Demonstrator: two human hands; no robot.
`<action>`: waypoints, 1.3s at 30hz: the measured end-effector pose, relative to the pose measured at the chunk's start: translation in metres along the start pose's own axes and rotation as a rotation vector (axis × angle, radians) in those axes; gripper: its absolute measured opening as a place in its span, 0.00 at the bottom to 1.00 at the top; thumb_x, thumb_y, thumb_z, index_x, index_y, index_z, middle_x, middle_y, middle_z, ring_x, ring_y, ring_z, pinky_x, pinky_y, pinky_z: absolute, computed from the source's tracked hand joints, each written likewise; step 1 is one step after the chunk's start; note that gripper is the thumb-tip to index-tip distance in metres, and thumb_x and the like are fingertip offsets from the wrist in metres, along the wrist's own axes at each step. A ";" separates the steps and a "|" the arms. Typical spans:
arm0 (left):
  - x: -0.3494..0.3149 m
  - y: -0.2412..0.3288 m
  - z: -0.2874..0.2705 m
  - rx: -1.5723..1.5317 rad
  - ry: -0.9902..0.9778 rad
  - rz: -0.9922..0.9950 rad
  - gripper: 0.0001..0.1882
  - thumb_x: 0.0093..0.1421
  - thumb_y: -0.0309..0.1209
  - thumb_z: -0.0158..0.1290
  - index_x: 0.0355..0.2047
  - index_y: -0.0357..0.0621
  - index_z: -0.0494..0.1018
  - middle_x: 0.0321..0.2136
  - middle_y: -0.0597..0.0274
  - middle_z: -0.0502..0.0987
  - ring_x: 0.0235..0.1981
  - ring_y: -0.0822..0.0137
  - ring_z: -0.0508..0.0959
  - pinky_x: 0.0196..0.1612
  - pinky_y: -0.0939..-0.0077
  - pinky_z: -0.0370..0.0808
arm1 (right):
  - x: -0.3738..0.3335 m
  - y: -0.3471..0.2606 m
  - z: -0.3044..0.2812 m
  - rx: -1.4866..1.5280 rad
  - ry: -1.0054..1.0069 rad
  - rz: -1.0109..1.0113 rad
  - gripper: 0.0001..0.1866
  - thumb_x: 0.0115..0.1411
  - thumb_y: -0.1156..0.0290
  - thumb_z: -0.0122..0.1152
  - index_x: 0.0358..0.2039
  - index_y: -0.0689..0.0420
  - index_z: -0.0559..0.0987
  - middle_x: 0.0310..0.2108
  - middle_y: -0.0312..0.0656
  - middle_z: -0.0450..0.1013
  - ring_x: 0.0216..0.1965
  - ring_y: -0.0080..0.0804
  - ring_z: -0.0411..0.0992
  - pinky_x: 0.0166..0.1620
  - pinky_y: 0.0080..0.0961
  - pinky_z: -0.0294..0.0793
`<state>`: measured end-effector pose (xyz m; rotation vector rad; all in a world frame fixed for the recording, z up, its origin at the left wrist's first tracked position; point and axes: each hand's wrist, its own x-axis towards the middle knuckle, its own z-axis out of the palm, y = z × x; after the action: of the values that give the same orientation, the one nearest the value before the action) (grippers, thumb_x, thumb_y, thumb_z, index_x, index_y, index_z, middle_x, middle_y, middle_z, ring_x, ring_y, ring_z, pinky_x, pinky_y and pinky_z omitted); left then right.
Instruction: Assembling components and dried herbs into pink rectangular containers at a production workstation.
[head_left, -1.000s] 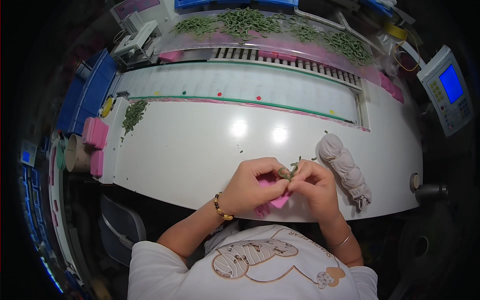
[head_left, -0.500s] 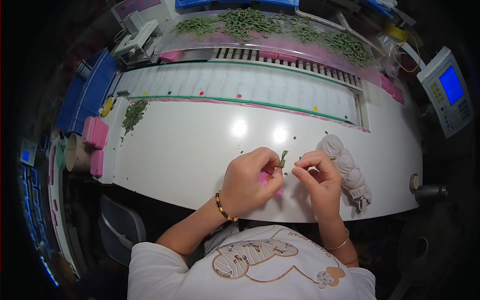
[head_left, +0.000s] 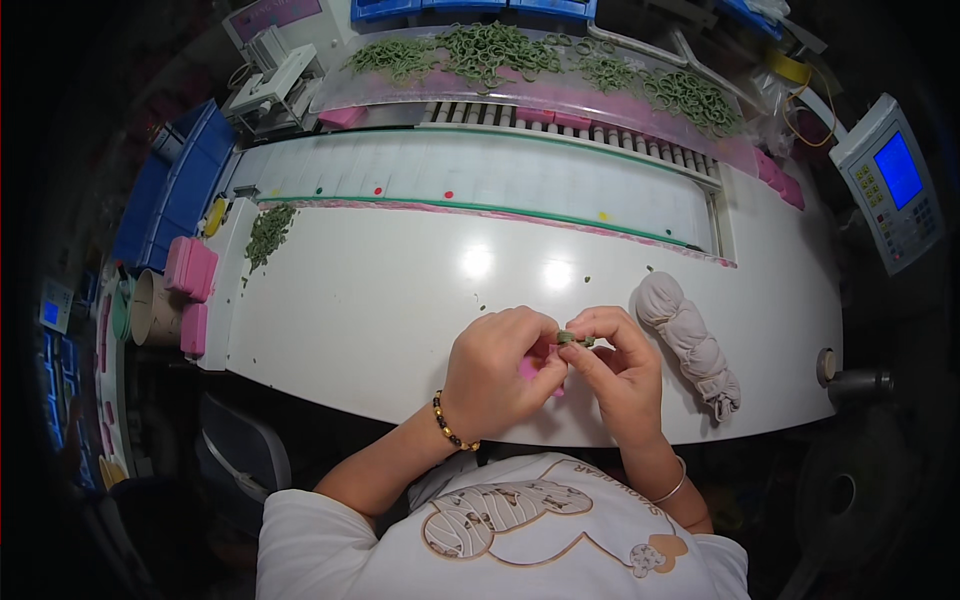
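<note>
Over the near middle of the white table, my two hands meet around a small green, rubbery-looking piece (head_left: 568, 338). My left hand (head_left: 500, 360) pinches it between thumb and fingers. Closed on its right-hand side are the thumb and fingertips of my right hand (head_left: 628, 375). Something small and pink (head_left: 557, 389) shows under my left hand; most of it is hidden, and I cannot tell whether that hand holds it. Right of my right hand lies a twisted bundle of pale cloth (head_left: 690, 335). Tiny green scraps dot the tabletop beyond my hands.
A conveyor belt (head_left: 400, 165) with coloured dots crosses behind the table (head_left: 370, 270). Past it, a clear tray (head_left: 340, 90) bears heaps of green loops (head_left: 490, 50). Green scraps (head_left: 268, 235) lie far left, beside pink blocks (head_left: 190, 265). A keypad display (head_left: 895, 180) stands right.
My right hand has moved left, from apart to gripping the green piece with my left hand. The belt's coloured dots have shifted left.
</note>
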<state>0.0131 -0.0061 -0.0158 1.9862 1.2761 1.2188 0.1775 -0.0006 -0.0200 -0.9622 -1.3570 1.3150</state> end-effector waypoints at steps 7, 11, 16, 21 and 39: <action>-0.002 -0.003 0.000 -0.146 0.020 -0.055 0.09 0.51 0.22 0.57 0.34 0.38 0.76 0.26 0.57 0.78 0.26 0.66 0.79 0.31 0.76 0.75 | 0.000 0.002 -0.005 -0.031 -0.006 -0.080 0.10 0.54 0.83 0.63 0.37 0.59 0.79 0.40 0.38 0.70 0.38 0.18 0.71 0.31 0.11 0.71; -0.001 -0.003 -0.002 -0.182 -0.009 -0.049 0.08 0.52 0.21 0.56 0.34 0.38 0.77 0.27 0.57 0.78 0.27 0.66 0.79 0.32 0.77 0.75 | -0.001 0.002 -0.008 0.008 -0.037 -0.085 0.10 0.54 0.85 0.62 0.37 0.59 0.79 0.42 0.39 0.69 0.41 0.19 0.71 0.35 0.13 0.73; 0.001 -0.004 -0.005 -0.124 0.007 0.001 0.06 0.51 0.20 0.57 0.32 0.39 0.77 0.26 0.58 0.78 0.26 0.66 0.79 0.30 0.76 0.74 | 0.001 0.005 -0.013 0.088 -0.073 -0.032 0.10 0.55 0.86 0.60 0.37 0.60 0.79 0.44 0.39 0.68 0.44 0.21 0.70 0.40 0.16 0.74; 0.003 -0.004 -0.006 -0.090 0.020 0.030 0.06 0.50 0.20 0.59 0.30 0.39 0.77 0.25 0.58 0.78 0.25 0.65 0.78 0.29 0.76 0.74 | 0.002 0.007 -0.015 0.134 -0.089 -0.003 0.10 0.55 0.87 0.59 0.37 0.60 0.79 0.44 0.39 0.68 0.44 0.21 0.70 0.40 0.17 0.75; 0.170 -0.051 -0.091 0.168 -0.018 -0.240 0.09 0.57 0.29 0.55 0.31 0.34 0.79 0.23 0.58 0.80 0.23 0.70 0.80 0.30 0.75 0.77 | 0.001 0.007 -0.021 0.011 0.068 0.107 0.23 0.51 0.85 0.64 0.49 0.60 0.74 0.45 0.40 0.70 0.37 0.16 0.67 0.31 0.10 0.70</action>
<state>-0.0613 0.1625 0.0619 1.8841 1.6005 1.0059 0.1975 0.0061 -0.0286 -1.0750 -1.2601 1.3557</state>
